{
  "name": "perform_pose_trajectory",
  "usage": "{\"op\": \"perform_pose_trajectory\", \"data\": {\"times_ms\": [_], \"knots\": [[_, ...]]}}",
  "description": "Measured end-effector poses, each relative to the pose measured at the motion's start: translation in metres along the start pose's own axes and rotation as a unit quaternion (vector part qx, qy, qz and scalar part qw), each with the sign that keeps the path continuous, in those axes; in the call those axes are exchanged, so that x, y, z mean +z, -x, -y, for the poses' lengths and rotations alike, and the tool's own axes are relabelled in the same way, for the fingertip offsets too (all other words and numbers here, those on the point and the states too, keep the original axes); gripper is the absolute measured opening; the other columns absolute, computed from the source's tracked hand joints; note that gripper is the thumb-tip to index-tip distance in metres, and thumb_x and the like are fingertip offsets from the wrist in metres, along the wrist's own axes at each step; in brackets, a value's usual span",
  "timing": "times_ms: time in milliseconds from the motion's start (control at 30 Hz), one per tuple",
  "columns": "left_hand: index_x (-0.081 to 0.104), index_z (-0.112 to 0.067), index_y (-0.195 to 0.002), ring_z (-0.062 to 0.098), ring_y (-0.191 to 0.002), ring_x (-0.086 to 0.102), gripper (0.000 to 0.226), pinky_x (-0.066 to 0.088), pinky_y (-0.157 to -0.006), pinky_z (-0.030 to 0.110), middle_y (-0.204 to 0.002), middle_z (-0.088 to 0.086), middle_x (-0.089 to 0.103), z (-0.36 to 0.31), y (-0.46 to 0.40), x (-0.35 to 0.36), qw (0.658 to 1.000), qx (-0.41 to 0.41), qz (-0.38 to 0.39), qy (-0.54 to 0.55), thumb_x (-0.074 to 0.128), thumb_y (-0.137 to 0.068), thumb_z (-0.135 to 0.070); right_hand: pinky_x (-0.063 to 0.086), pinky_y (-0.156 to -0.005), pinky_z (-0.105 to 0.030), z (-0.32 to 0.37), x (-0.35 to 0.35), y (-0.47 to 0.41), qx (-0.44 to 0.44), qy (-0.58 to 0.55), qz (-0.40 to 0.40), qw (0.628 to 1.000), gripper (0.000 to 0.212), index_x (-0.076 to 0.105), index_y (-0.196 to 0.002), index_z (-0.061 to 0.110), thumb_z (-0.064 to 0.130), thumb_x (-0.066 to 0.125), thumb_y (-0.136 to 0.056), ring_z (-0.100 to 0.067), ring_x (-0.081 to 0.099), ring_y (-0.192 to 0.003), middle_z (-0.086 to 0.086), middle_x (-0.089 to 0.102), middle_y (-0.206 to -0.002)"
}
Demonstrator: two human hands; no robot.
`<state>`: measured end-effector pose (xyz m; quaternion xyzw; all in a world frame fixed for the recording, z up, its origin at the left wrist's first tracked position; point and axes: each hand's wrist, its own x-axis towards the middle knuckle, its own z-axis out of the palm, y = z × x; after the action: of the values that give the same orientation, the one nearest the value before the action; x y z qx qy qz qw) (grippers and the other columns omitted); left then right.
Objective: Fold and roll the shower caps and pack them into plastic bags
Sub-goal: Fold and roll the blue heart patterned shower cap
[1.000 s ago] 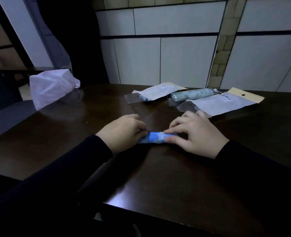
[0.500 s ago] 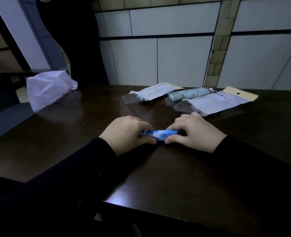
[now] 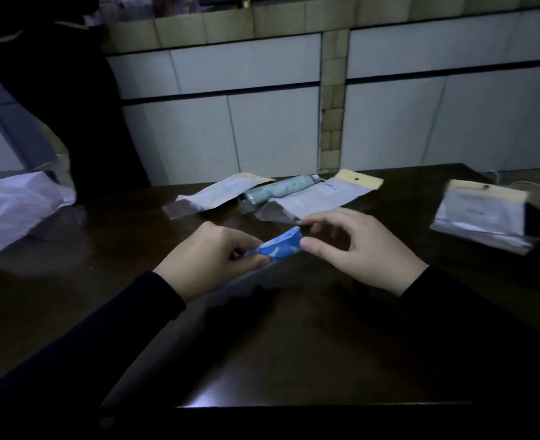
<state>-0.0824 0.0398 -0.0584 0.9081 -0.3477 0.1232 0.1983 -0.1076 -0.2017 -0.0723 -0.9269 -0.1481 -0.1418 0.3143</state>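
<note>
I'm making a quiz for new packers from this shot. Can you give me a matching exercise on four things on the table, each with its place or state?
Things:
1. blue rolled cap
2. green rolled cap
3. crumpled white bag
4. stack of bags

Places or states:
A. far left of the table
B. far right of the table
C. held in the left hand
D. lying between two flat packets at the back

Pairs: 1-C, 2-D, 3-A, 4-B

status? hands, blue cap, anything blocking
Left hand grips rolled blue shower cap, lifted off table. Right hand open, thumb at the roll's end. Bag stack to the right; nothing blocking.
</note>
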Motion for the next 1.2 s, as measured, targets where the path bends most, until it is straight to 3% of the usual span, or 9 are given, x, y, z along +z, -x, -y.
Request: {"op": "perform_pose_trajectory", "data": {"times_ms": [100, 233, 400, 567, 767, 867, 967, 1067, 1200], "knots": [[0.068, -0.028, -0.118, -0.016, -0.058, 0.052, 0.034, 0.034, -0.054, 0.003, -0.05, -0.027, 0.041, -0.022, -0.022, 0.015, 1.0, 0.017, -0.019, 0.006, 0.067, -0.085, -0.038, 0.042, -0.091, -0.026, -0.021, -0.028, 0.022, 0.039, 0.102, -0.034, 0.993, 0.037, 0.061, -0.117, 0.04, 0.058, 0.054, -0.086, 0.002, 0.048, -0.102, 0.025, 0.055, -0.106], [0.064, -0.023, -0.125, -0.003, -0.051, 0.05, 0.04, 0.032, -0.057, 0.008, -0.059, -0.019, 0.047, -0.045, -0.05, 0.039, 0.999, 0.03, -0.036, 0.004, 0.063, -0.088, -0.039, 0.034, -0.101, -0.036, -0.054, -0.059, 0.051, 0.101, 0.252, -0.091, 0.958, 0.032, 0.061, -0.119, 0.036, 0.048, 0.054, -0.09, -0.01, 0.046, -0.116, 0.013, 0.056, -0.12], [0.057, -0.03, -0.131, 0.018, -0.066, 0.06, 0.041, 0.052, -0.068, 0.039, -0.071, 0.006, 0.068, -0.057, -0.07, 0.061, 0.999, 0.001, -0.026, 0.045, 0.058, -0.09, -0.04, 0.033, -0.101, -0.043, -0.087, -0.085, 0.061, 0.199, 0.391, -0.099, 0.893, 0.054, 0.046, -0.136, 0.033, 0.05, 0.057, -0.086, -0.019, 0.041, -0.124, 0.003, 0.049, -0.133], [0.061, -0.027, -0.128, 0.006, -0.081, 0.065, 0.039, 0.055, -0.08, 0.032, -0.087, -0.002, 0.075, -0.054, -0.074, 0.068, 0.994, -0.037, -0.045, 0.092, 0.061, -0.09, -0.039, 0.038, -0.094, -0.037, -0.106, -0.088, 0.05, 0.265, 0.338, -0.061, 0.901, 0.061, 0.056, -0.127, 0.032, 0.073, 0.041, -0.085, -0.015, 0.059, -0.105, 0.006, 0.068, -0.112], [0.064, -0.025, -0.124, -0.011, -0.083, 0.06, 0.038, 0.038, -0.071, 0.0, -0.097, -0.01, 0.074, -0.047, -0.071, 0.066, 0.987, -0.07, -0.07, 0.128, 0.066, -0.088, -0.035, 0.04, -0.066, -0.023, -0.101, -0.08, 0.037, 0.229, 0.337, -0.045, 0.912, 0.028, 0.071, -0.104, 0.032, 0.051, 0.055, -0.091, -0.007, 0.056, -0.075, 0.009, 0.069, -0.089], [0.064, -0.022, -0.124, -0.004, -0.087, 0.064, 0.037, 0.04, -0.073, 0.002, -0.096, -0.008, 0.074, -0.044, -0.069, 0.062, 0.984, -0.076, -0.076, 0.141, 0.066, -0.088, -0.033, 0.042, -0.067, -0.023, -0.092, -0.078, 0.033, 0.223, 0.344, -0.049, 0.911, 0.027, 0.071, -0.095, 0.03, 0.052, 0.055, -0.09, -0.008, 0.056, -0.074, 0.007, 0.067, -0.084], [0.066, -0.021, -0.122, -0.003, -0.094, 0.063, 0.036, 0.042, -0.08, 0.007, -0.108, -0.009, 0.072, -0.039, -0.068, 0.06, 0.983, -0.083, -0.073, 0.145, 0.067, -0.088, -0.032, 0.042, -0.062, -0.025, -0.084, -0.077, 0.029, 0.241, 0.318, -0.05, 0.916, 0.047, 0.066, -0.079, 0.026, 0.062, 0.039, -0.093, -0.007, 0.053, -0.066, 0.006, 0.06, -0.07], [0.067, -0.022, -0.121, -0.006, -0.091, 0.063, 0.036, 0.044, -0.079, 0.005, -0.107, -0.011, 0.071, -0.034, -0.064, 0.058, 0.981, -0.098, -0.059, 0.157, 0.068, -0.087, -0.032, 0.047, -0.072, -0.03, -0.089, -0.078, 0.021, 0.247, 0.331, -0.082, 0.907, 0.045, 0.071, -0.097, 0.024, 0.058, 0.042, -0.093, -0.015, 0.059, -0.084, 0.002, 0.065, -0.088], [0.07, -0.026, -0.116, -0.006, -0.083, 0.065, 0.032, 0.048, -0.077, 0.011, -0.09, -0.019, 0.071, -0.029, -0.056, 0.054, 0.977, -0.111, -0.044, 0.178, 0.07, -0.085, -0.034, 0.049, -0.086, -0.035, -0.095, -0.075, 0.009, 0.364, 0.279, 0.019, 0.888, 0.063, 0.058, -0.118, 0.025, 0.067, 0.067, -0.072, -0.022, 0.055, -0.103, -0.004, 0.059, -0.112]]}}
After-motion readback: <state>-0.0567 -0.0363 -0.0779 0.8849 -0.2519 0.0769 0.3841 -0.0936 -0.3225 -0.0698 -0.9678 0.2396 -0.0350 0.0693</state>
